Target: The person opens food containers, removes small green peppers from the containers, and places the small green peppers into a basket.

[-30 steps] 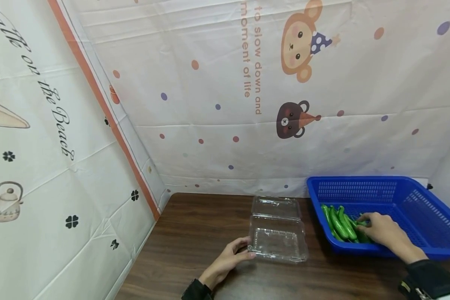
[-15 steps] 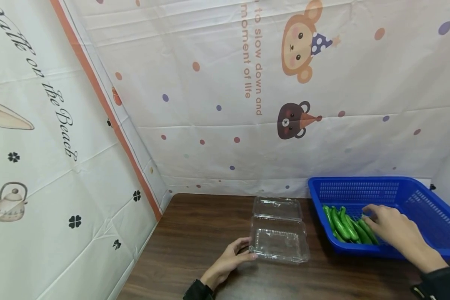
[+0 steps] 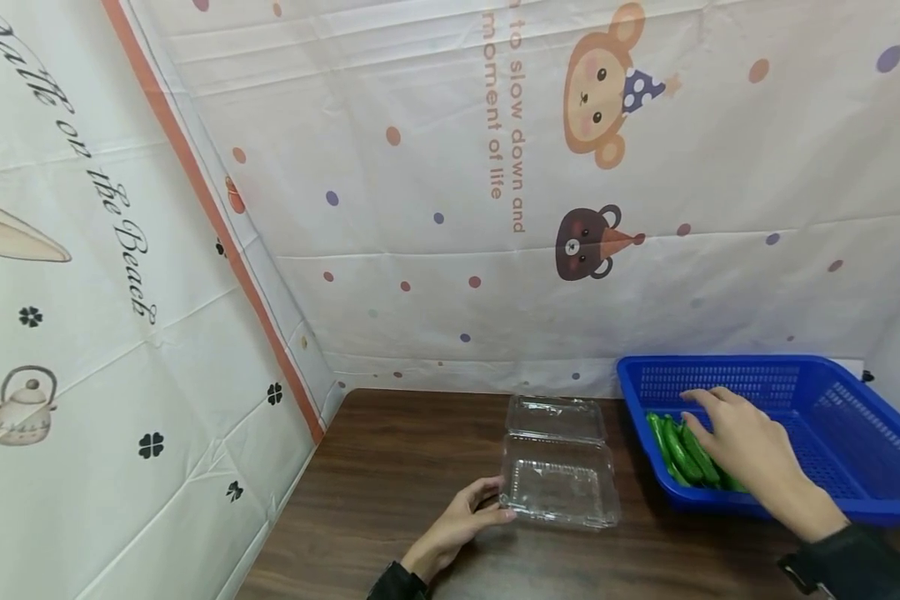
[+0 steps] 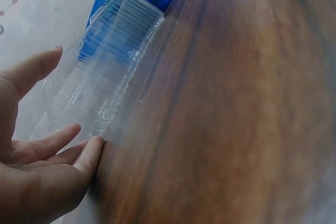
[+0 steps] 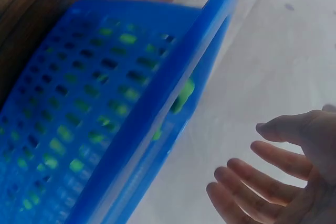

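Where basket (image 3: 840,508) holds peppers (image 3: 678,446), clamshell (image 3: 558,487) beside, cartoon backdrop (image 3: 495,208) behind.

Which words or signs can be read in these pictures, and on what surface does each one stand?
"to slow down and" over "moment of life": orange letters running downward on the back cloth wall, left of the monkey drawing; the top is cut off.
"on the Beach": black script on the left cloth wall; the word before it is cut off.
The clear plastic box and blue basket bear no text.
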`<move>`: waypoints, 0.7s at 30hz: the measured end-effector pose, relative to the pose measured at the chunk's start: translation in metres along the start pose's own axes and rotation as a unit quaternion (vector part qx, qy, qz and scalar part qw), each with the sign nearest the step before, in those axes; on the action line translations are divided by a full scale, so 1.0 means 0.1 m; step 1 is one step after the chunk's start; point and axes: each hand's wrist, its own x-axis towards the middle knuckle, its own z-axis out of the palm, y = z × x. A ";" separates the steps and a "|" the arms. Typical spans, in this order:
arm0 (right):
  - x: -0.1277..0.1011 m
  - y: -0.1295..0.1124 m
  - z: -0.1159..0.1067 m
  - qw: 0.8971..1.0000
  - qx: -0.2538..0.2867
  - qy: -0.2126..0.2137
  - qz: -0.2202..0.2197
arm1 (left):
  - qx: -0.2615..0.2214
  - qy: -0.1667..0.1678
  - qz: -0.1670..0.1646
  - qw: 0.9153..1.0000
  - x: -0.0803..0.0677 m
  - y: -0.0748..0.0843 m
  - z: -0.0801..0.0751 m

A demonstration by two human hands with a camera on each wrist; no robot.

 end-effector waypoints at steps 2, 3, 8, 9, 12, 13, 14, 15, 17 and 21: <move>0.01 -0.06 0.03 0.999 -0.011 0.027 -0.017 | -0.002 -0.001 -0.004 1.000 0.00 0.01 0.01; 0.00 -0.08 0.04 0.999 -0.017 0.039 -0.024 | -0.004 -0.003 -0.005 1.000 0.01 0.01 0.02; -0.07 -0.19 0.17 0.996 -0.028 0.074 -0.047 | -0.010 -0.010 -0.004 1.000 0.04 0.00 0.08; -0.09 -0.21 0.21 0.995 -0.027 0.080 -0.052 | -0.010 -0.013 -0.004 1.000 0.05 0.00 0.08; -0.16 -0.24 0.34 0.991 -0.006 0.111 -0.072 | -0.009 -0.022 -0.014 1.000 0.06 -0.01 0.11; -0.19 -0.25 0.38 0.990 0.004 0.119 -0.081 | -0.010 -0.026 -0.019 0.999 0.06 -0.02 0.12; -0.21 -0.27 0.41 0.988 0.012 0.125 -0.089 | -0.011 -0.027 -0.023 0.999 0.06 -0.03 0.13; -0.23 -0.29 0.45 0.987 0.021 0.129 -0.096 | -0.010 -0.029 -0.027 0.999 0.05 -0.04 0.14; -0.27 -0.35 0.52 0.987 0.036 0.120 -0.103 | 0.000 -0.036 -0.035 0.999 0.03 -0.04 0.13; -0.31 -0.50 0.59 0.992 0.032 0.072 -0.095 | 0.055 -0.068 -0.035 0.996 -0.04 0.02 0.00</move>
